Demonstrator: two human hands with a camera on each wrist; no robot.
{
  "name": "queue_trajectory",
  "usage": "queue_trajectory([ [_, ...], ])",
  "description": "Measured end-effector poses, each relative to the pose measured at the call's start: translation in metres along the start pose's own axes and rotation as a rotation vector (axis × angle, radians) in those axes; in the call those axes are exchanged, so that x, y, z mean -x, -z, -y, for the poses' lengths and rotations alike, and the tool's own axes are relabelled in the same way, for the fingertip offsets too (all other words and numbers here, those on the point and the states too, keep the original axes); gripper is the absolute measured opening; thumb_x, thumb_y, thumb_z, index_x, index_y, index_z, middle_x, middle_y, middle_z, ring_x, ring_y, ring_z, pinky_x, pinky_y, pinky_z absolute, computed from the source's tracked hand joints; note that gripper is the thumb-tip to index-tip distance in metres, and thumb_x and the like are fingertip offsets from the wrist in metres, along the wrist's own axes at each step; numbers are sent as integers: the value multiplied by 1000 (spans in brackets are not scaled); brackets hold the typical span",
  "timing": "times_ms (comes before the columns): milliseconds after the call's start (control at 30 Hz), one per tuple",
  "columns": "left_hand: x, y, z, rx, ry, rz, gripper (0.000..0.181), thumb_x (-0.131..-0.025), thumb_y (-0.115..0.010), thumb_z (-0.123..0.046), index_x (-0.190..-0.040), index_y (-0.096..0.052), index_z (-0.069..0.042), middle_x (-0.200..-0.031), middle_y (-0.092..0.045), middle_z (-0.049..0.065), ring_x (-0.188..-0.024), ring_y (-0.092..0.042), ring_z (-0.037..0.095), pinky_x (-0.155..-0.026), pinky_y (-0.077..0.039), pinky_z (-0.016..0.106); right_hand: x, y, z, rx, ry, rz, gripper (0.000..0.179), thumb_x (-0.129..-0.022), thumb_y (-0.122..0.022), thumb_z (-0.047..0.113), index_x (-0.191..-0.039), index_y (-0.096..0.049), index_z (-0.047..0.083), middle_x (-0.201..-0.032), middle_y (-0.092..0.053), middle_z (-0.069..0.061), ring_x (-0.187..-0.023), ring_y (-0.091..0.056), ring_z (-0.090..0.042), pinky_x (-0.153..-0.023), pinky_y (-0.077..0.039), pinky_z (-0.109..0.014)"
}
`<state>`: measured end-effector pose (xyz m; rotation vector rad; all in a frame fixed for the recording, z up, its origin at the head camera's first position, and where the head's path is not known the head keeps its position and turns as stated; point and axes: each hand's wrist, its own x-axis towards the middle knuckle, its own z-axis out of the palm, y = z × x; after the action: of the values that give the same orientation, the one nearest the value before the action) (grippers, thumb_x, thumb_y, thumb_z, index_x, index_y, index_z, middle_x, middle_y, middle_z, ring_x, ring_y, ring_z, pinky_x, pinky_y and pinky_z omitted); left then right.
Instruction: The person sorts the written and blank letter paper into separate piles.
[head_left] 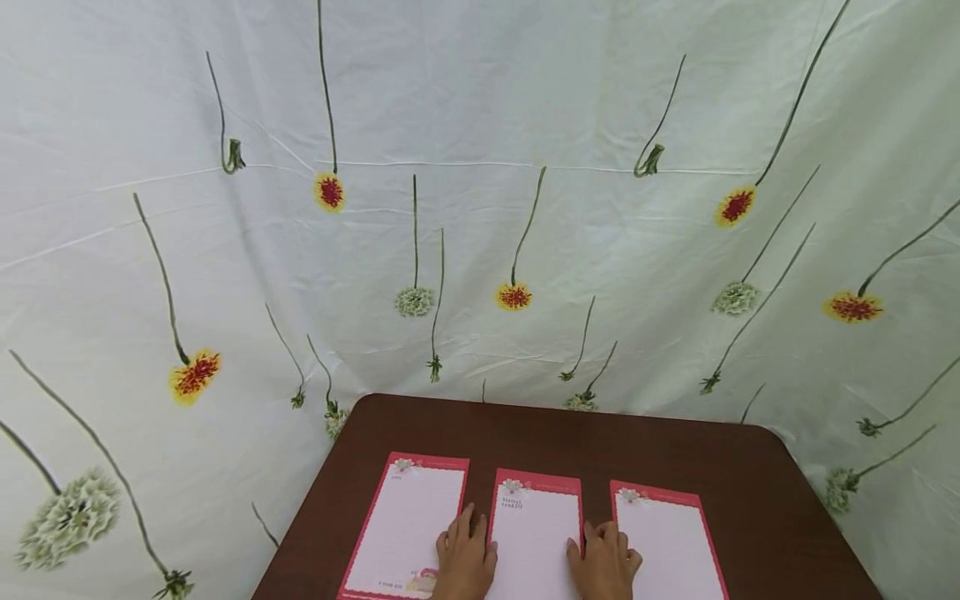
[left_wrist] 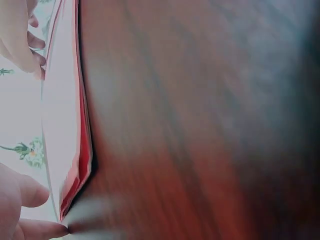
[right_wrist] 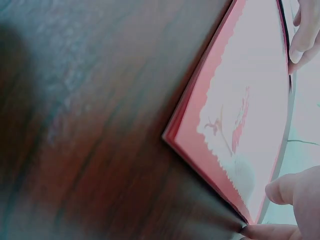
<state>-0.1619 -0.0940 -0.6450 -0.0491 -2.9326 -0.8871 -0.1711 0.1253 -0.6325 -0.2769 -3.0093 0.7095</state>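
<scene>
Three notepads with pink borders and white pages lie side by side: a left notepad (head_left: 412, 521), a middle notepad (head_left: 536, 529) and a right notepad (head_left: 666, 542). My left hand (head_left: 465, 557) rests in the gap between the left and middle pads, its thumb by the middle pad's left edge. On the other side, my right hand (head_left: 606, 562) has its thumb at the middle pad's right edge and its fingers near the right pad. Both wrist views show fingertips of both hands at a pad's edges. The middle pad's lower end is out of the head view.
The pads lie on a dark brown table (head_left: 562, 429) with rounded far corners. A white cloth (head_left: 480, 100) printed with flowers hangs behind it and at both sides.
</scene>
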Motion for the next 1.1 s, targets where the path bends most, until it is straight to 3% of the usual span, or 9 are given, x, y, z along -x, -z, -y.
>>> queue_trajectory([
  [333, 3, -6, -4, -1, -53, -26, 47, -97, -68, -19, -133, -64, 10, -151, -48, 26, -133, -45, 45, -99, -34, 67, 3, -4, 0, -21, 32, -35, 50, -93, -73, 29, -129, -69, -6, -114, -57, -21, -115, -50, -42, -90, -32, -64],
  [833, 5, -3, -8, -9, -54, -27, 46, -98, -68, -19, -135, -63, 8, -151, -50, 24, -131, -46, 44, -99, -34, 65, 5, -1, 1, -13, 68, -67, 47, -94, -71, 28, -125, -70, -6, -114, -61, -20, -111, -54, -40, -88, -33, -63],
  [967, 6, -2, -9, 14, -59, -80, 42, -96, -70, -13, -134, -65, 4, -139, -56, 19, -123, -49, 40, -95, -37, 60, 3, 3, 3, -27, 51, -77, 42, -94, -71, 24, -124, -72, -5, -111, -63, -19, -110, -58, -41, -86, -34, -62],
  [1100, 5, -4, -10, 8, -66, -175, 40, -93, -72, -10, -132, -68, -3, -114, -60, 8, -104, -51, 29, -83, -38, 46, 0, 7, 4, -58, 80, -112, 35, -92, -73, 15, -121, -73, -3, -100, -71, -16, -100, -68, -40, -80, -43, -59],
])
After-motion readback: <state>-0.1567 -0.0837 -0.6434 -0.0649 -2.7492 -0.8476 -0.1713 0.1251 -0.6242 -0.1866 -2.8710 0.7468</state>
